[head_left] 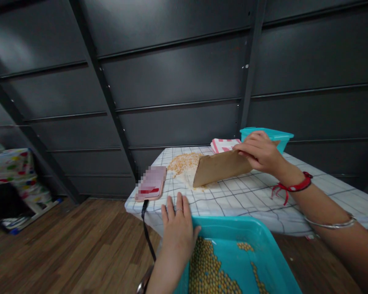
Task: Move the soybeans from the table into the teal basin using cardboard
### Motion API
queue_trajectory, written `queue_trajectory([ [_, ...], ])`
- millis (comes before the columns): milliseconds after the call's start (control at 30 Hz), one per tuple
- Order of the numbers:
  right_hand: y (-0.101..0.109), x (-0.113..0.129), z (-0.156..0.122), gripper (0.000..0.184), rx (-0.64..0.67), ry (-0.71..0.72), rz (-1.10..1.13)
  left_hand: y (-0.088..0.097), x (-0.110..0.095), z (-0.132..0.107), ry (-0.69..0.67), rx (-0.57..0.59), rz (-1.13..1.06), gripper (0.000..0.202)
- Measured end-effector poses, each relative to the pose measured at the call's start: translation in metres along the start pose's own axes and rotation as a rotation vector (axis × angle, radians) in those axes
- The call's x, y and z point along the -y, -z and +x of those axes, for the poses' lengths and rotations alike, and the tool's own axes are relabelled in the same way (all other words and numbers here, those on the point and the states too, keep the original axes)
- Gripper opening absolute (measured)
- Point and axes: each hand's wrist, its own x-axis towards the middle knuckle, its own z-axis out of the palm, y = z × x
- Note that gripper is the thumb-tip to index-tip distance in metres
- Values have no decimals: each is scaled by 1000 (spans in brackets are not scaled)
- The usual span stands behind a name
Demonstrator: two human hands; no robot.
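My right hand (259, 153) is closed on the top edge of a flat brown cardboard piece (222, 168), which stands tilted on the checked cloth. Just left of the cardboard lies a pile of yellow and whitish grains (184, 162), partly hidden behind it. My left hand (178, 228) rests with its fingers stretched over the table's front edge, its thumb by the left rim of a turquoise tray (230, 222). Round yellow-green beans (210, 269) fill the tray's left side, with a few scattered farther right. The tray's near end is out of view.
A phone (151, 181) with a black cable (145, 228) lies at the table's left corner. Behind my right hand are a second turquoise container (279, 135) and a folded pink-and-white cloth (223, 145). A dark panelled wall (178, 77) rises behind the table.
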Motion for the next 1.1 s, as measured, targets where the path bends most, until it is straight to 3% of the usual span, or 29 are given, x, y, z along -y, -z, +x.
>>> queue_trajectory([
  [167,13,-3,-5,18,-46,36,1,2,-1,-1,-4,8,12,66],
  [333,16,-5,-7,19,-5,-14,-89,4,0,-1,-4,0,12,64],
  [533,17,3,-8,22,50,42,-84,4,-1,-2,4,8,22,65],
  [1100,39,22,-7,17,-47,201,-143,3,0,-1,0,23,24,68],
])
